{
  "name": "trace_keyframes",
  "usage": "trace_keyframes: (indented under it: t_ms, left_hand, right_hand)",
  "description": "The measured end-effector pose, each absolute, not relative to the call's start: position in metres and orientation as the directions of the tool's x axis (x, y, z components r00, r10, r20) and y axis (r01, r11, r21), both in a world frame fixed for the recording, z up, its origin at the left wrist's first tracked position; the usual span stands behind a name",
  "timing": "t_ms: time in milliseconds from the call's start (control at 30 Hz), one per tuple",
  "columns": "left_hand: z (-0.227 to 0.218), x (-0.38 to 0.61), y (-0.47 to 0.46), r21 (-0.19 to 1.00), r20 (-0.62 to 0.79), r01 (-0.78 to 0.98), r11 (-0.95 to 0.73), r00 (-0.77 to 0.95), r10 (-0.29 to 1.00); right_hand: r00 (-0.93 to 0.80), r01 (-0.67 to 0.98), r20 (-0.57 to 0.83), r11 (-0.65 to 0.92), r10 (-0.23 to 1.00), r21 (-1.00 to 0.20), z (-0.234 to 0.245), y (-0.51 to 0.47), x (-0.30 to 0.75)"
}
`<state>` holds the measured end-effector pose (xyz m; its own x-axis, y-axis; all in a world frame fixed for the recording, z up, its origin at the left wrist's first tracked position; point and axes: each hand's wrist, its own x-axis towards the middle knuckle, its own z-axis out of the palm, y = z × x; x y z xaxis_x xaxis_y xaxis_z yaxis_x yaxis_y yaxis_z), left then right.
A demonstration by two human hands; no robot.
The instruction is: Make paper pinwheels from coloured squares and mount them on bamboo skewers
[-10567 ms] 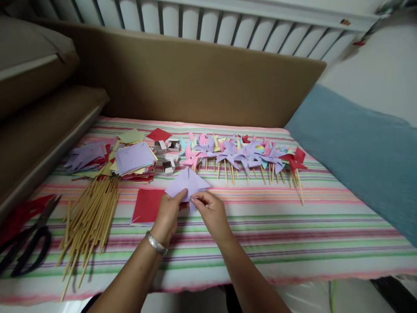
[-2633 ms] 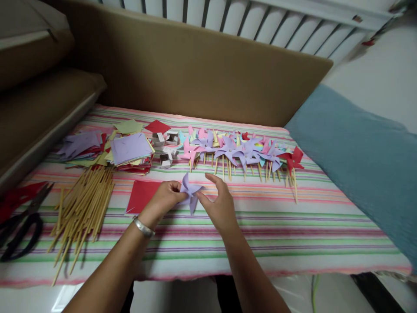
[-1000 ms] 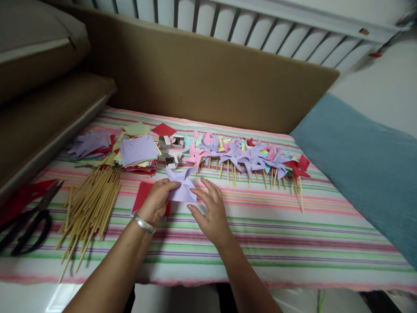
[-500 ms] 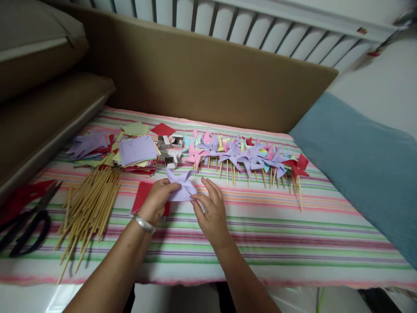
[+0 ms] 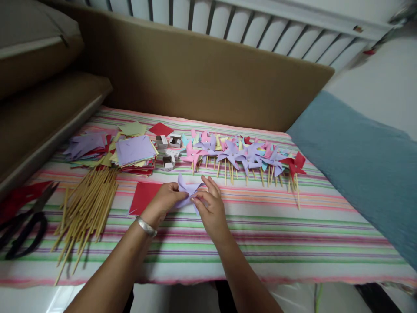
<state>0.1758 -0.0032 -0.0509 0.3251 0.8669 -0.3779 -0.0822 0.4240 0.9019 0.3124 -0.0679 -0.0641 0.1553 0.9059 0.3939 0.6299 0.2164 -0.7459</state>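
Observation:
Both my hands are closed on one purple paper pinwheel [image 5: 186,188], held just above the striped cloth. My left hand [image 5: 165,201] pinches its left side with thumb and fingers; a silver bangle circles that wrist. My right hand [image 5: 210,206] pinches the paper near its middle on the right, with the upper fingers raised. The fingers partly hide the folded blades. Beside my left hand lies a red paper square [image 5: 143,196]. Several small white boxes [image 5: 168,162] stand beyond my hands.
Finished pinwheels on sticks [image 5: 233,153] lie in a row at the back right. To the left are a pile of wooden sticks [image 5: 93,204], a stack of paper squares [image 5: 135,150], purple cut paper [image 5: 84,145] and black-handled scissors [image 5: 31,224]. A brown board [image 5: 202,78] stands behind.
My right fingers have folded the paper's right side inward and now pinch near its middle. The purple paper has shifted slightly right and turned, showing more of the red square.

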Motion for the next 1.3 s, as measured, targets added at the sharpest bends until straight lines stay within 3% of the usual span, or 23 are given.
trace_keyframes:
  t_ms: [800, 1133, 1300]
  left_hand:
    - [-0.055, 0.1771, -0.0056, 0.921, -0.357, -0.01, 0.389, 0.375, 0.856]
    - [-0.0496, 0.1812, -0.0085, 0.914, -0.35, -0.06, 0.401, 0.38, 0.856]
    - [-0.0488, 0.178, -0.0049, 0.91, -0.355, -0.096, 0.402, 0.316, 0.88]
  right_hand:
    - [0.221, 0.673, 0.3, 0.077, 0.928, -0.736, -0.0664, -0.0621, 0.3105]
    - [0.247, 0.677, 0.282, 0.043, 0.927, -0.735, -0.0642, -0.0593, 0.308]
    - [0.357, 0.556, 0.265, 0.024, 0.896, -0.831, -0.0574, -0.0609, 0.31]
